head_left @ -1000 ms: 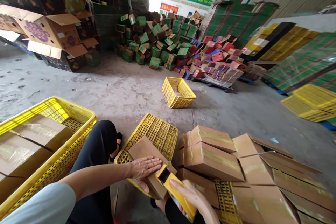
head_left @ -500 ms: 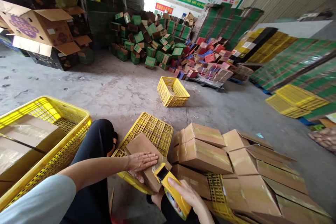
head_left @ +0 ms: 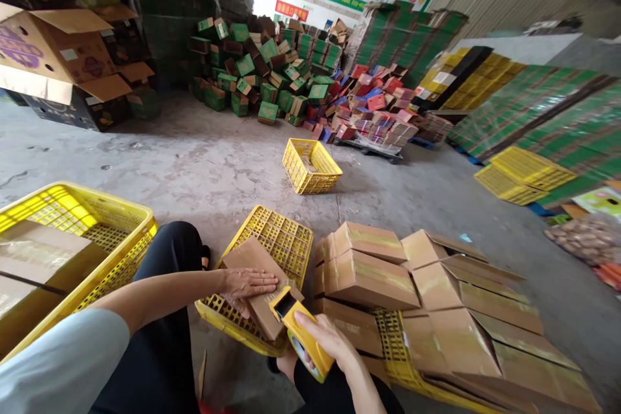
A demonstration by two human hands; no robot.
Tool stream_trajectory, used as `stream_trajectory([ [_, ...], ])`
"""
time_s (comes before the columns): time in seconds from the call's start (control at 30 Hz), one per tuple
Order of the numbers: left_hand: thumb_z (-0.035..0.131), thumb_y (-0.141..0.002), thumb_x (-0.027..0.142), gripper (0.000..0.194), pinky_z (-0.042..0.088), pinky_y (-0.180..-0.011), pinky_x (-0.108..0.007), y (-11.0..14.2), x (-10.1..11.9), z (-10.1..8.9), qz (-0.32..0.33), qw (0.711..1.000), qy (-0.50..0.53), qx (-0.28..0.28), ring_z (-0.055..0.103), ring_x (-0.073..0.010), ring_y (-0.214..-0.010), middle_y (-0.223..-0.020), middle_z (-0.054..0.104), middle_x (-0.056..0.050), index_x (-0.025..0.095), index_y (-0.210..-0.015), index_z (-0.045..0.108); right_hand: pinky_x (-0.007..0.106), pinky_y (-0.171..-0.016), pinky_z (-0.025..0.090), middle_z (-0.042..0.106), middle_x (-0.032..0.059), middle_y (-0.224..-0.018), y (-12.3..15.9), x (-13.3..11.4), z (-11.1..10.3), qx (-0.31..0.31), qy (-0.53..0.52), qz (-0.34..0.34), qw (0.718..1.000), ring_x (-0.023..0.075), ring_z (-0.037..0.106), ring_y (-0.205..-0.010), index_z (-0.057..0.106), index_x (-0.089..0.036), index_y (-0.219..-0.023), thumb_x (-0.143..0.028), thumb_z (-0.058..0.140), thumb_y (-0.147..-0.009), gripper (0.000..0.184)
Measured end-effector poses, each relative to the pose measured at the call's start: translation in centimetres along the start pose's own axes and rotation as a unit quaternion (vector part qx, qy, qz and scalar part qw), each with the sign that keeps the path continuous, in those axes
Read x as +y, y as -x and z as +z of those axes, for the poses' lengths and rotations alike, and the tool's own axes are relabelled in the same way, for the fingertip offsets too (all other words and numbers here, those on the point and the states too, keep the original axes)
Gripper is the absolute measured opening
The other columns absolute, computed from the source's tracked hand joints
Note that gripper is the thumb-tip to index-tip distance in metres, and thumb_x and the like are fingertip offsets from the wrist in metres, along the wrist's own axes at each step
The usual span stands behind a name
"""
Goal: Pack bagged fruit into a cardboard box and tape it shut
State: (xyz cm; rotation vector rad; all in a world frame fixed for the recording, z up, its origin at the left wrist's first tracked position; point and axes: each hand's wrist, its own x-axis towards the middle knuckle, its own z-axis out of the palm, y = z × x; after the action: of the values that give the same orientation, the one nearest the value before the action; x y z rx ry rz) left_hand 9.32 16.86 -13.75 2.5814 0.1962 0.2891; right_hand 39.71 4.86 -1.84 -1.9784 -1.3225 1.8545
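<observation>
A closed cardboard carton (head_left: 253, 259) lies slantwise on an upturned yellow plastic crate (head_left: 281, 233) in front of me. My left hand (head_left: 250, 284) rests flat on the carton's top, its fingers stretched out and the thumb by the near side. In my right hand (head_left: 325, 336) is a yellow tape dispenser (head_left: 310, 350), gripped around its body. The dispenser's head meets the carton's right end, close to my left fingertips. A bit of clear tape seems to show there, but its run is hard to make out.
Taped cartons (head_left: 373, 272) stand in rows on yellow crates to my right. At left a large yellow crate (head_left: 145, 220) holds cartons. Another yellow crate (head_left: 313, 171) sits on the concrete floor ahead. Farther back are heaped green boxes (head_left: 266, 113) and wrapped stacks (head_left: 548, 110).
The whole view has shifted slightly, so the scene sits a little farther left. Both hands, the dispenser and the carton keep nearly the same places relative to one another.
</observation>
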Motion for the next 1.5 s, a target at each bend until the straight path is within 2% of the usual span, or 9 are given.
stream_trajectory([
  [0.13,0.055,-0.09,0.084,0.117,0.02,-0.135,-0.05,0.2,1.4,0.4,-0.033,0.999,-0.018,0.015,0.029,-0.042,-0.161,-0.175,0.026,-0.022,0.007,-0.171,0.021,0.023,-0.043,0.051,0.068,0.0014,-0.049,-0.5,0.0,-0.2,-0.002,0.003,0.001,1.0,0.018,0.065,-0.043,0.064,-0.021,-0.076,-0.078,0.058,-0.091,0.059],
  [0.27,0.047,-0.099,0.077,0.11,0.015,-0.136,-0.052,-1.2,3.7,2.3,-0.041,0.998,-0.03,0.028,0.015,-0.0387,-0.165,-0.177,0.011,-0.023,0.007,-0.172,0.004,0.023,-0.047,0.055,0.067,0.0009,-0.048,-0.6,0.6,-0.7,0.012,0.004,0.012,1.0,0.0179,0.065,-0.043,0.062,-0.023,-0.072,-0.076,0.058,-0.093,0.057],
  [0.37,0.046,-0.1,0.076,0.11,0.017,-0.135,-0.053,-1.9,4.7,3.6,-0.049,0.997,-0.032,0.041,0.014,-0.0376,-0.165,-0.177,0.011,-0.022,0.009,-0.172,-0.002,0.024,-0.047,0.055,0.066,0.0011,-0.049,-0.7,1.1,-0.8,0.005,0.001,0.003,1.0,0.0186,0.066,-0.045,0.064,-0.022,-0.072,-0.077,0.058,-0.092,0.059],
  [0.8,0.053,-0.098,0.074,0.113,0.022,-0.134,-0.051,-1.7,4.5,4.2,-0.043,0.997,-0.044,0.052,0.018,-0.0381,-0.164,-0.176,0.013,-0.024,0.01,-0.172,-0.003,0.023,-0.043,0.053,0.069,0.0019,-0.05,-0.1,1.7,-0.6,-0.002,0.024,-0.003,1.0,0.0186,0.068,-0.045,0.066,-0.02,-0.077,-0.074,0.053,-0.096,0.059],
  [1.03,0.052,-0.099,0.072,0.11,0.017,-0.135,-0.052,-1.4,4.6,4.0,-0.048,0.997,-0.044,0.036,0.014,-0.0377,-0.165,-0.176,0.009,-0.025,0.009,-0.172,-0.001,0.022,-0.044,0.053,0.067,0.0025,-0.046,1.7,1.4,-0.9,0.016,0.045,0.014,0.999,0.0193,0.069,-0.042,0.063,-0.022,-0.067,-0.074,0.052,-0.097,0.061],
  [1.27,0.061,-0.092,0.076,0.12,0.017,-0.134,-0.056,-2.5,5.6,5.3,-0.064,0.995,-0.067,0.046,0.012,-0.0419,-0.165,-0.177,0.009,-0.024,0.009,-0.172,0.002,0.023,-0.045,0.053,0.066,0.0021,-0.046,1.3,1.7,-0.7,0.027,0.047,0.038,0.998,0.0203,0.07,-0.045,0.061,-0.023,-0.068,-0.074,0.053,-0.096,0.059],
  [1.4,0.055,-0.096,0.075,0.118,0.014,-0.136,-0.052,-3.4,6.2,5.7,-0.023,0.998,-0.059,0.03,0.011,-0.0384,-0.166,-0.176,0.01,-0.026,0.004,-0.171,-0.001,0.023,-0.044,0.052,0.066,0.0014,-0.046,1.1,2.2,-0.7,0.026,0.044,0.04,0.998,0.0189,0.067,-0.042,0.061,-0.022,-0.07,-0.077,0.056,-0.093,0.059],
  [1.5,0.051,-0.099,0.073,0.112,0.016,-0.135,-0.053,-3.5,6.2,5.5,-0.017,0.998,-0.057,0.029,0.011,-0.0382,-0.166,-0.176,0.01,-0.026,0.003,-0.171,0.002,0.022,-0.044,0.05,0.068,0.002,-0.048,1.1,2.6,-0.8,0.021,0.039,0.035,0.998,0.0186,0.067,-0.043,0.061,-0.022,-0.074,-0.075,0.055,-0.095,0.058],
])
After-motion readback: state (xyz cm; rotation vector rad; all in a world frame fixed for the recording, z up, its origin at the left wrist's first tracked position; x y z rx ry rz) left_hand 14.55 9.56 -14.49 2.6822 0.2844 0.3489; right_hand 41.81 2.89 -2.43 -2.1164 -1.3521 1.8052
